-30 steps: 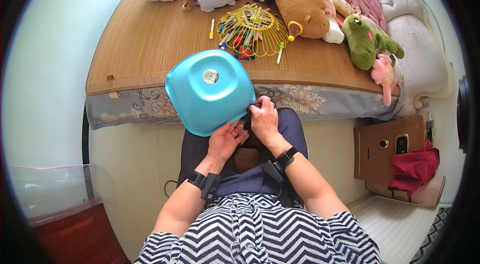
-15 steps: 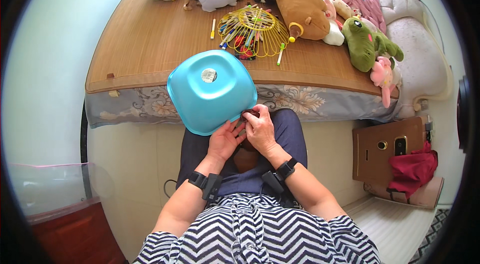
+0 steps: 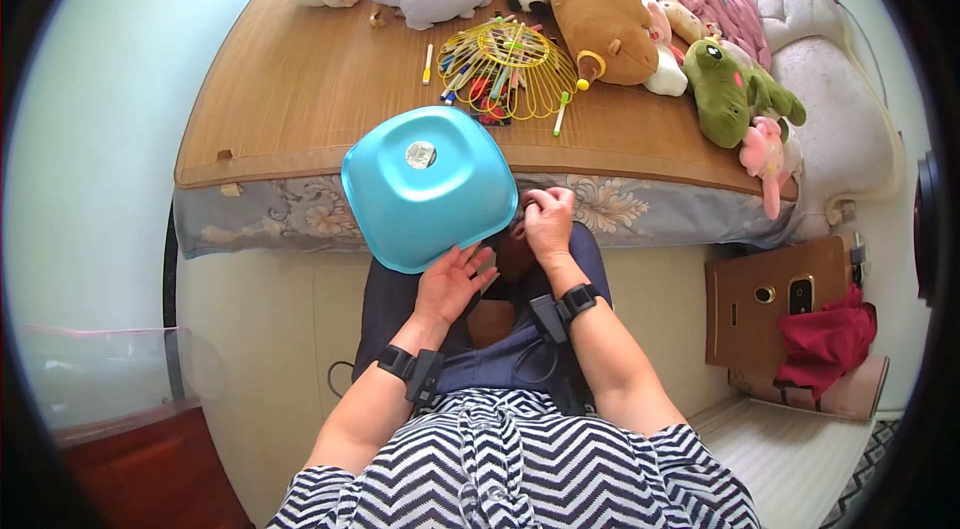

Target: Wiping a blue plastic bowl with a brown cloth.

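Observation:
A light-blue plastic basin (image 3: 432, 204) rests tilted with its underside up, between the bed's front edge and my knees. My left hand (image 3: 452, 282) is palm up at the basin's near rim, fingers stretched out and apart, fingertips touching or very close to the rim. Just right of the basin, my right hand (image 3: 548, 221) is closed in a pinch. Between its fingers and my lap hangs a dark, thin, cloth-like piece (image 3: 516, 247); its kind is unclear. What lies under the basin is hidden.
On the bed mat (image 3: 300, 99) stands a yellow wire basket (image 3: 515, 47), upside down, with several marker pens. A yellow marker (image 3: 428, 65) and a green marker (image 3: 561, 114) lie beside it. Plush toys (image 3: 605, 24) line the back. A brown safe (image 3: 745, 304) stands at the right.
My right hand has moved away from my left, up and to the right, drawing the dark piece with it. The basin has shifted slightly right; my left hand stays nearly in place.

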A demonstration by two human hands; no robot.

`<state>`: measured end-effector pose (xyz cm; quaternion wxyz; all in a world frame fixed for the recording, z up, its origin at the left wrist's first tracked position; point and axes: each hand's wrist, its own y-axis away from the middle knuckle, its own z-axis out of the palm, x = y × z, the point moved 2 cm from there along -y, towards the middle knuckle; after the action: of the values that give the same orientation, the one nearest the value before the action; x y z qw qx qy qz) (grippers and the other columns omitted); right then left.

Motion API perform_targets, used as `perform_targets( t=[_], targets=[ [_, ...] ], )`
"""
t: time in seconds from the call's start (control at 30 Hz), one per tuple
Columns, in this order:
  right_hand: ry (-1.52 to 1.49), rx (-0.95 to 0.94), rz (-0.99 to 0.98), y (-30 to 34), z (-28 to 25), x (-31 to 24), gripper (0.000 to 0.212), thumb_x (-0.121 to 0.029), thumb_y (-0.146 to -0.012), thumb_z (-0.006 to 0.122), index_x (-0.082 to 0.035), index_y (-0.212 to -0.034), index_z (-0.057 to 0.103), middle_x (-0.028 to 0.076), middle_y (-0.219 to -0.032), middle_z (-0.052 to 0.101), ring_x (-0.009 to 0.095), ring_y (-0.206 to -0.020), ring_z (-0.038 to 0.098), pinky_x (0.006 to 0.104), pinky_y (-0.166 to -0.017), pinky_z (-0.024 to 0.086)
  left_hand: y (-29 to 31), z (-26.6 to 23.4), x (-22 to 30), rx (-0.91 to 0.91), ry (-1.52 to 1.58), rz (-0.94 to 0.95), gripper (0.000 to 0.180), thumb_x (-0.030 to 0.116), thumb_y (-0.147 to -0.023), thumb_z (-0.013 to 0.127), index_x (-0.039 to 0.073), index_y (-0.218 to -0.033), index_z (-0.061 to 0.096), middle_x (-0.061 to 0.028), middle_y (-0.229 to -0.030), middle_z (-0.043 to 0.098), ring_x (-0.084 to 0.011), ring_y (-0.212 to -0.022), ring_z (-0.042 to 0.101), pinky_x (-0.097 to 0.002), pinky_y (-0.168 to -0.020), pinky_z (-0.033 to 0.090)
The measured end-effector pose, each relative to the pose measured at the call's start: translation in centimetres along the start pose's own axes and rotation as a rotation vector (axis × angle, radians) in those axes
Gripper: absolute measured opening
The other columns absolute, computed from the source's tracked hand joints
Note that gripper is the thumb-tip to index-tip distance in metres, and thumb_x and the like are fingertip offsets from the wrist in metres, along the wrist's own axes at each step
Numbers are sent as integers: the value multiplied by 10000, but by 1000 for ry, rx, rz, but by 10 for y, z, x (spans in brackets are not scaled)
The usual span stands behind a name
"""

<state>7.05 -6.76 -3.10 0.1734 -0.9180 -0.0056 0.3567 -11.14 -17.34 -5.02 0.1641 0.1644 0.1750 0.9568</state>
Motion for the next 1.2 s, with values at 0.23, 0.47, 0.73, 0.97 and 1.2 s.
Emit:
perform_targets(
  t=[0.23, 0.47, 0.73, 0.97, 1.2],
  targets=[
    [-869, -197, 428, 7, -16, -9, 207, -67, -888, 617, 64, -1039, 669, 83, -1009, 680, 129, -918, 640, 257, -862, 495, 3, 0, 4, -24, 62, 9, 333, 208, -968, 517, 73, -1272, 510, -116, -1324, 548, -318, -1191, 522, -530, -980, 427],
    [-650, -267, 198, 27, 22, 6, 275, -86, -856, 648, -2, -1118, 652, 120, -1089, 596, 233, -983, 603, 342, -888, 482, 0, 0, 1, -3, 40, -16, 339, 182, -964, 505, 40, -1272, 497, -162, -1311, 550, -316, -1167, 544, -550, -996, 422],
    [-193, 47, 220, -4, 22, -11, 212, -110, -795, 682, -29, -972, 598, 180, -932, 603, 333, -899, 593, 407, -822, 488, 2, -2, 2, -13, 35, -20, 313, 165, -964, 477, 23, -1239, 523, -175, -1274, 584, -299, -1126, 576, -562, -1015, 412],
    [-280, 136, 174, 2, 10, -26, 208, -125, -807, 682, -11, -941, 572, 151, -926, 570, 303, -886, 561, 409, -811, 470, 3, 1, 3, -33, 85, -6, 313, 192, -962, 508, 58, -1244, 532, -133, -1271, 597, -300, -1128, 576, -548, -1001, 425],
    [-453, -99, 280, 51, 26, -17, 317, -121, -842, 671, -8, -1072, 484, 113, -970, 576, 220, -919, 577, 345, -823, 479, 0, -8, 3, -25, 34, -35, 310, 187, -961, 512, 62, -1245, 526, -147, -1293, 582, -272, -1067, 606, -542, -986, 436]
  ],
)
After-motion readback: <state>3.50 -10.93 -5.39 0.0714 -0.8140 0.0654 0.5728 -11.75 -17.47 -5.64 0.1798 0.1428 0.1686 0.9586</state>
